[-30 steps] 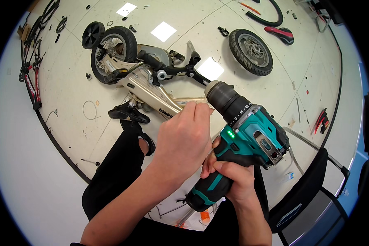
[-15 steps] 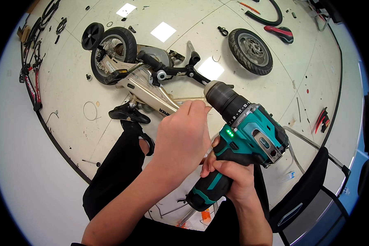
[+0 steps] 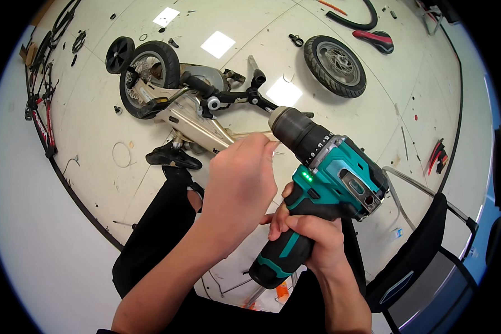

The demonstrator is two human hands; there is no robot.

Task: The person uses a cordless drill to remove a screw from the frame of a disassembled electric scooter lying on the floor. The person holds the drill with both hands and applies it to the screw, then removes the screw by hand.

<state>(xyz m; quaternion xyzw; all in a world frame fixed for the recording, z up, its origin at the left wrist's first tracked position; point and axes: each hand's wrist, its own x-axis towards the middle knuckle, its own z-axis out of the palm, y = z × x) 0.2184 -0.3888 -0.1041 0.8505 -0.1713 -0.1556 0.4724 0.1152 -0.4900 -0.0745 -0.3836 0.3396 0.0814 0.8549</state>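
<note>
My right hand (image 3: 323, 242) is wrapped round the grip of a teal-and-black cordless drill (image 3: 342, 178), whose chuck points up and left and whose green lights are lit. Just left of the chuck, my left hand (image 3: 239, 189) is closed in a pinch; whatever lies between its fingertips is too small to make out. Behind both hands a champagne bicycle frame (image 3: 195, 128) lies on the floor with a rear wheel (image 3: 170, 64), a black training wheel (image 3: 118, 54) and handlebar parts (image 3: 236, 99).
A loose wheel (image 3: 334, 67), a red-black saddle (image 3: 376, 39) and a black tube (image 3: 356, 22) lie at upper right. Another bicycle frame (image 3: 47, 122) is at far left, and a red part (image 3: 437, 156) at right. A black chair (image 3: 406, 261) stands by my right arm.
The drill and my left hand have shifted slightly up and left in the picture, and the view of the floor has moved a little too. Both hands keep their closed hold.
</note>
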